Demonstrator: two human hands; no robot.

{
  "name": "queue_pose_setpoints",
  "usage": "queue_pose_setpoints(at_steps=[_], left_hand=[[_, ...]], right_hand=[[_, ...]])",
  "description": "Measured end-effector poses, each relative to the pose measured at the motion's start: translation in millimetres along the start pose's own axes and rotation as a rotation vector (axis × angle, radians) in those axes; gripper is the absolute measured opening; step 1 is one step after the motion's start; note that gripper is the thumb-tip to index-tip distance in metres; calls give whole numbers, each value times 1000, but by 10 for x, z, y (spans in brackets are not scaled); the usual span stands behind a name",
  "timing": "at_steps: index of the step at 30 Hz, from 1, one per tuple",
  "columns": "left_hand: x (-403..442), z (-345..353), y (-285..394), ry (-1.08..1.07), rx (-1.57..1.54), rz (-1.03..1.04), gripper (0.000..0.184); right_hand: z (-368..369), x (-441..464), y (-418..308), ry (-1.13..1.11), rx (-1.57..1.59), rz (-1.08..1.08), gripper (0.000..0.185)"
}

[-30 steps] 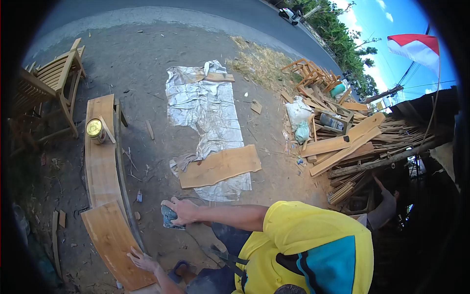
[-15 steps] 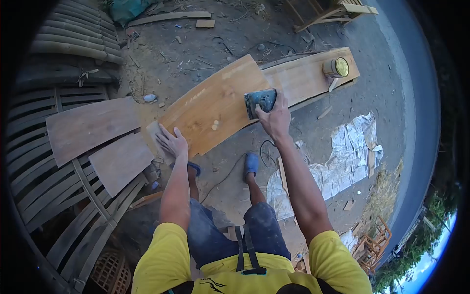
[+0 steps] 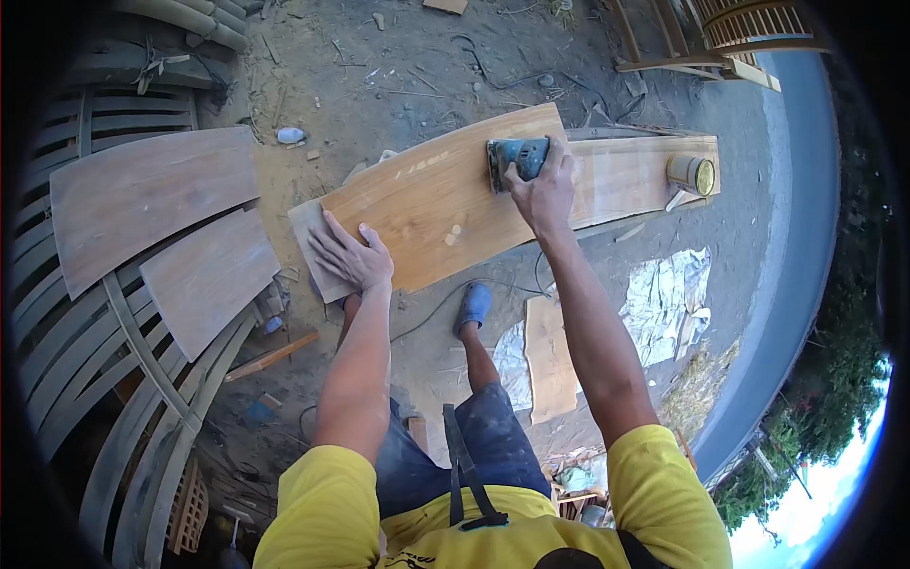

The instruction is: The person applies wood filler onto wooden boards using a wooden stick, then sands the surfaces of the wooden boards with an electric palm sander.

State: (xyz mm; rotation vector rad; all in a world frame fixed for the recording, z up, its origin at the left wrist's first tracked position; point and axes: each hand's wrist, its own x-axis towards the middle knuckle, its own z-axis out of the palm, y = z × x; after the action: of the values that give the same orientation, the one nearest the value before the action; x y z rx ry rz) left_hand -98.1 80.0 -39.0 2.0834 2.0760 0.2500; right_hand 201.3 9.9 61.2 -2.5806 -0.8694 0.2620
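My right hand [image 3: 544, 188] is wrapped round a blue-grey power sander [image 3: 517, 163], whose base rests on the right part of a wide orange-brown plank [image 3: 417, 213]. At the plank's left end my left hand [image 3: 353, 254] lies with its fingers spread, over a paler board end [image 3: 318, 251]. Beyond the sander, a longer, lighter board [image 3: 626, 171] extends to the right beneath the wide plank. A tin can [image 3: 690, 174] with a yellowish lid stands near its far end, beside a small wood strip.
Two brownish boards [image 3: 156, 204] lie on a slatted bamboo frame [image 3: 142, 332] at left. A wooden chair [image 3: 701, 43] stands at the upper right. Below the right arm's left side, another plank [image 3: 550, 360] lies by a crumpled silvery sheet [image 3: 668, 303]. A cable crosses the ground.
The view has swung round to face the planks. Since half a second ago, the sander in my right hand has shifted slightly up the wide plank; my left hand remains at its left end.
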Motion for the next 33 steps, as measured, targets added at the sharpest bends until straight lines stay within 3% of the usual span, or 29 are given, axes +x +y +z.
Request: queue_pose_setpoints(at_steps=[4, 9, 17, 21, 23, 24, 26, 29, 31, 33], left_hand=[[-7, -2, -5, -1, 12, 15, 76], [-17, -23, 17, 33, 21, 28, 73], [-4, 41, -37, 52, 44, 54, 74], [-3, 37, -6, 48, 68, 43, 74], [-8, 48, -18, 69, 49, 49, 74], [-12, 76, -30, 74, 59, 37, 72], [-34, 82, -23, 65, 67, 34, 72], [-9, 75, -56, 68, 65, 44, 71], [-19, 93, -46, 75, 57, 58, 71], [-25, 86, -47, 65, 66, 38, 71]], right_hand=[[151, -594, -497, -204, 83, -154, 87], [54, -704, -283, -270, 82, -241, 85], [-478, 168, 1107, 42, -105, 30, 81], [-480, 158, 1115, 103, -127, 104, 84], [-444, -116, 806, 1, -31, 72, 82], [-325, -292, 737, 30, -22, -51, 82], [-314, -589, 544, -153, 32, -174, 82], [-348, -630, 583, -244, 17, -194, 83], [-435, -399, 741, -137, 4, -183, 82], [-531, -118, 997, -50, -58, -1, 80]])
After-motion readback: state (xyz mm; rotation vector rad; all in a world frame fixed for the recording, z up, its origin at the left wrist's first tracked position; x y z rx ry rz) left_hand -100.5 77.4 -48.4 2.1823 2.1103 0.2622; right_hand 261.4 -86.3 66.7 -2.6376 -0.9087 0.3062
